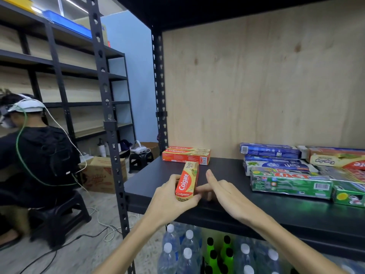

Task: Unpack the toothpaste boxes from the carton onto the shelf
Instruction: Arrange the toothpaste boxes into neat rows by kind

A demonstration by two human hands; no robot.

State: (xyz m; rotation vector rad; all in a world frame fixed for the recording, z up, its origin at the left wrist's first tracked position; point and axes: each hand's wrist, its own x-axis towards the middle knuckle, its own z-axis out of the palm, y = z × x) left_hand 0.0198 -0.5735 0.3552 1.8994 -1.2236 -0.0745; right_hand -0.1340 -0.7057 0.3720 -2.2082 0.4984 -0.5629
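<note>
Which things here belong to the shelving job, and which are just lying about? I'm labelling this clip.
Job: Colgate box held in left hand; right hand; stacked Colgate boxes; black shelf.
Lying about: water bottles; green bottles; floor carton; stool.

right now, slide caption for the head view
Left hand holds a Colgate box over the shelf.

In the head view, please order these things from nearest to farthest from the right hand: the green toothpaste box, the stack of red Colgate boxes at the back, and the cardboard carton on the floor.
From the right hand:
1. Stack of red Colgate boxes, at the shelf's back, left of the hand.
2. Green toothpaste box, on the shelf to the right.
3. Cardboard carton, on the floor, far left.
The first two are rather close to call.
</note>
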